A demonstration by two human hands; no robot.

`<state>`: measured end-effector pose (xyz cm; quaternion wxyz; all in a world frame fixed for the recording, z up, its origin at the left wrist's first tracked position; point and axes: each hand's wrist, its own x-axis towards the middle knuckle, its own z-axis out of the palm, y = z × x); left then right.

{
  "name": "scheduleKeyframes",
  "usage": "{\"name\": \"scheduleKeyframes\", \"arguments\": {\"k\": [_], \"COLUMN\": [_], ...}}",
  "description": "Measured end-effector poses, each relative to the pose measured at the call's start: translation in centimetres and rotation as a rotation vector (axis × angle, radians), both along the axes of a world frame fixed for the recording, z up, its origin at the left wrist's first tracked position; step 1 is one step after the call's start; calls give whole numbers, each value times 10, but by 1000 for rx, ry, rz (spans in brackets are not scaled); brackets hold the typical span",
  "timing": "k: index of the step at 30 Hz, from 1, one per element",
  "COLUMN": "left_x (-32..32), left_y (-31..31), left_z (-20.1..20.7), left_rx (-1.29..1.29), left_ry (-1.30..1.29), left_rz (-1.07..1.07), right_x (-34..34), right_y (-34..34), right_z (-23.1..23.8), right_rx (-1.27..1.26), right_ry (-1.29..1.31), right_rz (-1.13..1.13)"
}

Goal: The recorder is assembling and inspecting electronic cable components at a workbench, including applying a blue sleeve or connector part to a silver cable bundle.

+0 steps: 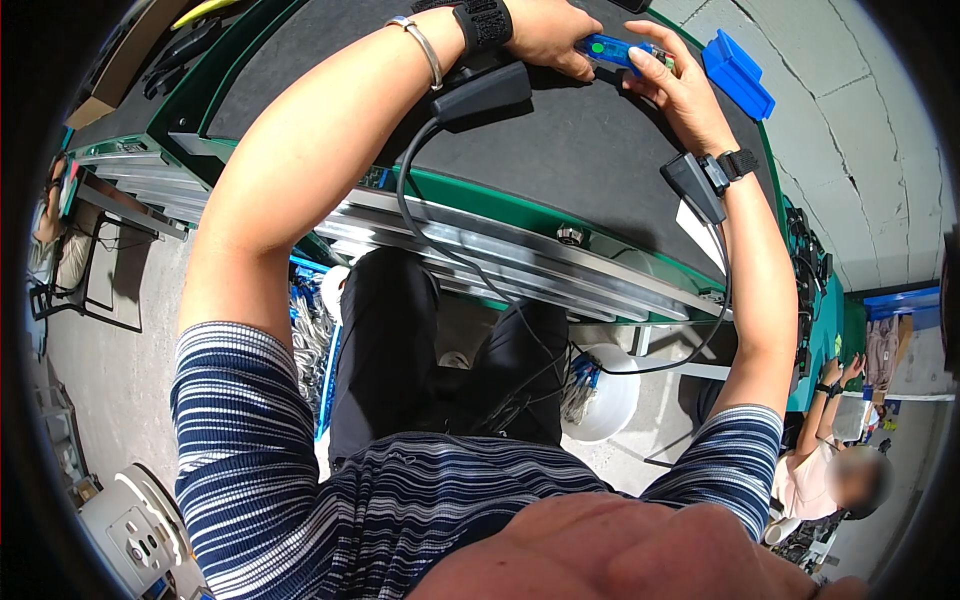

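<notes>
At the far side of the dark work mat, my hands meet around a slim blue handheld device with a round green spot on it. My left hand is closed at the device's left end, thumb and fingers on either side. My right hand pinches the right end between thumb and fingers, where a small red and green part shows. Both wrists wear black straps with cabled black boxes, the left box resting over the mat and the right box beside my wrist.
A blue plastic bin sits at the table's right edge. Black cables hang across the green-edged table front. Below are a white bucket and a blue crate of blue-ended cables. A person works at the right.
</notes>
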<state>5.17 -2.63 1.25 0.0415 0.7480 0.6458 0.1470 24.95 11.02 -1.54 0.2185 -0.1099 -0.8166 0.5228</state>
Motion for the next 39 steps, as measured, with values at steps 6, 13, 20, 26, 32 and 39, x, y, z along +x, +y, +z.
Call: {"name": "scheduleKeyframes", "arguments": {"k": [6,13,20,26,32,39], "left_x": [5,7,2,6,11,17], "left_y": [1,1,4,5,-2,-9], "left_z": [0,1,-2,-1,4,10], "left_rx": [-20,12,126,132,8,-94], "left_ry": [-17,-31,-75,-50,-33,-15], "left_rz": [45,20,-6,10,-3,44], "right_x": [-2,-3,-3,-4,-2,-2], "right_y": [6,11,15,14,2,-3], "right_z": [0,-4,-5,-5,-1,4], "right_rx": [-55,-96,-110,-135,-70,-50], "right_ry": [3,-9,-37,-25,-21,-55], "right_rz": [59,79,73,118,121,95]}}
